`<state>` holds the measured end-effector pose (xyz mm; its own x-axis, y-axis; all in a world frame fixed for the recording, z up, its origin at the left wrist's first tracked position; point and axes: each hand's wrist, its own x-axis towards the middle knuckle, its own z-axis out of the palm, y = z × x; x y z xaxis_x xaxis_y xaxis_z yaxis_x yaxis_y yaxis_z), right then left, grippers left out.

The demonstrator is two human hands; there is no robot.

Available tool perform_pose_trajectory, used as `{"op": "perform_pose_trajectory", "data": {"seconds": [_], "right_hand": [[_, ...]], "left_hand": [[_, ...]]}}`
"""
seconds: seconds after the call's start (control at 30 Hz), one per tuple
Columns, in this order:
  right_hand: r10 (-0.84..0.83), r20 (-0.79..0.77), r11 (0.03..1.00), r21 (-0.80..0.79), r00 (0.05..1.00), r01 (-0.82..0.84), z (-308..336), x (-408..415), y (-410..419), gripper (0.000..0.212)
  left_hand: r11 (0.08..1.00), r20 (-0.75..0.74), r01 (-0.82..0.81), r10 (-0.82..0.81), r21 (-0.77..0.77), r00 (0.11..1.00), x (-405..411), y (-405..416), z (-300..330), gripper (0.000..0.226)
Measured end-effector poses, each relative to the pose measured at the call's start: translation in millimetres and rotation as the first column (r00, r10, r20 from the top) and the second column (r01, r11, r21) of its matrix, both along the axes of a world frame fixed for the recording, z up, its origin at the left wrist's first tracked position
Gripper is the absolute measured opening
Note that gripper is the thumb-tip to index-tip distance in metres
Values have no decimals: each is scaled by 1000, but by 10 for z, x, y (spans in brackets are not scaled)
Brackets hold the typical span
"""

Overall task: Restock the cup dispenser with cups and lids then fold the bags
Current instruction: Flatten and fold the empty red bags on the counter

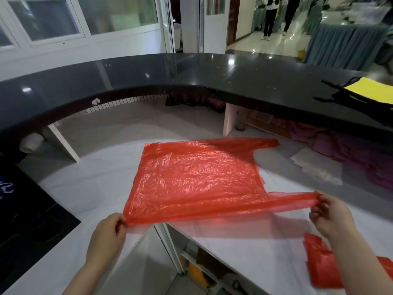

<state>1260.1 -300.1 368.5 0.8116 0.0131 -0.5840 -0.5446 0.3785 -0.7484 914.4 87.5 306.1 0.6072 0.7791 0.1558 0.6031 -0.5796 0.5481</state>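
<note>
From your head view, much is cut off. Your right forearm covers part of the folded red bags [321, 262] lying on the white worktop [89, 188], near of the red bag's handle end, and the frame edge cuts them at the right. A dark panel [32, 216] left of the red bag runs out of frame, and the writing on it is too blurred to read. Beyond the red bag, the black raised counter [191, 79] curves across the view; a yellow sheet [374, 90] on its right end is cropped, and the things in the shadow beneath it are hard to make out.

The red bag [197, 179] lies spread flat on the white worktop, its bottom edge to the left and its two handles to the right. Your left hand [108, 228] pinches the bag's near bottom corner, its grip narrow on the film. Your right hand [329, 213] pinches the tip of the near handle, fingertips closed on the plastic. Between your two hands the bag's near edge is lifted and pulled taut, while the far edge and far handle rest on the worktop.
</note>
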Motion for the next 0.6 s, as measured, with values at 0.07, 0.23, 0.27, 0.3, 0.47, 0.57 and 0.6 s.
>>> {"op": "perform_pose_trajectory", "data": {"seconds": [0.07, 0.23, 0.27, 0.3, 0.47, 0.57, 0.6], "right_hand": [[8, -20, 1000, -3, 1000, -8, -15, 45, -32, 20], [46, 79, 954, 293, 996, -67, 75, 19, -38, 48], [60, 126, 916, 388, 990, -105, 76, 13, -48, 46], [82, 160, 886, 440, 984, -145, 70, 12, -53, 37], [399, 169, 899, 122, 901, -421, -128, -78, 193, 46], [673, 309, 739, -271, 672, -616, -175, -258, 433, 39], [724, 339, 690, -358, 601, -629, -174, -290, 503, 36]], "left_hand": [[999, 32, -2, 4, -54, 999, 30, 68, 35, 39], [992, 256, -74, 97, -99, 962, 108, 180, 220, 32], [988, 309, -96, 130, -123, 942, 129, 199, 264, 30], [982, 356, -113, 160, -148, 921, 150, 219, 307, 27], [949, 460, -171, 279, -263, 843, 264, 235, 501, 20], [943, 487, -163, 292, -290, 823, 326, 206, 554, 27], [937, 498, -166, 308, -309, 811, 344, 199, 567, 29]]}}
